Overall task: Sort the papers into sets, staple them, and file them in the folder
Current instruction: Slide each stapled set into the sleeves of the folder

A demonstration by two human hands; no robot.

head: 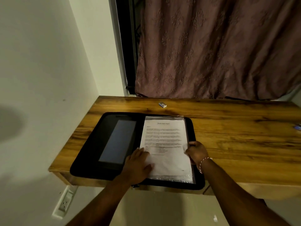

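Observation:
A black zip folder [91, 149] lies open on the wooden desk [236, 136]. A printed white paper set [164, 137] lies on its right half, over a clear plastic sleeve [172, 179]. My left hand [138, 162] rests flat on the paper's lower left part, fingers straight. My right hand [196, 152] grips the right edge of the paper and sleeve, fingers curled round it. A dark inner pocket [118, 141] fills the folder's left half.
A small staple box [162, 104] lies on the desk behind the folder. A bluish object [297, 127] shows at the right edge, cut off. A patterned curtain [219, 49] hangs behind the desk, and a wall [40, 62] is at the left.

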